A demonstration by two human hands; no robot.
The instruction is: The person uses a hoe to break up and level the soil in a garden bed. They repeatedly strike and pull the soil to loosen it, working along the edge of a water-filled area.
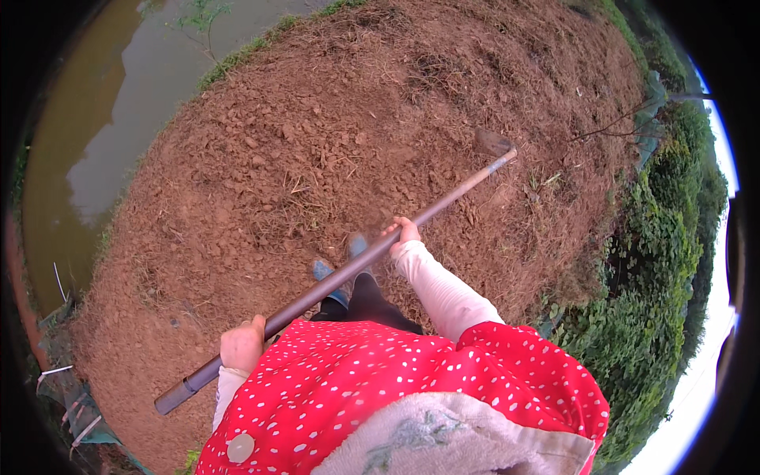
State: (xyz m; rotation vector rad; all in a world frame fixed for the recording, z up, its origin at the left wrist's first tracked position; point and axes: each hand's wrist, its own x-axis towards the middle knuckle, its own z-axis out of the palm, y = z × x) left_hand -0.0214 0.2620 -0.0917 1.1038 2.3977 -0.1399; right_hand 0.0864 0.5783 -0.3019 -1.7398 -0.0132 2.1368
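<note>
A long-handled hoe (332,285) slants across my front, its wide butt end at lower left and its metal blade (491,142) at upper right. My left hand (243,344) is wrapped around the thick lower part of the handle, a little above the butt. Farther up the shaft, my right hand (405,231) grips it with the arm stretched forward. The blade is at or just over the reddish soil (356,136); whether it touches is unclear. Around it lie clods and dry grass. Below the handle, my blue shoes (332,276) stand on the soil, partly covered by the shaft.
Muddy pond water (154,77) borders the bank on the left, edged with grass. Green leafy plants (647,255) line the right side, with green netting (650,119) among them. More netting (89,415) stands at lower left. A thin bare branch (608,127) reaches in from the right.
</note>
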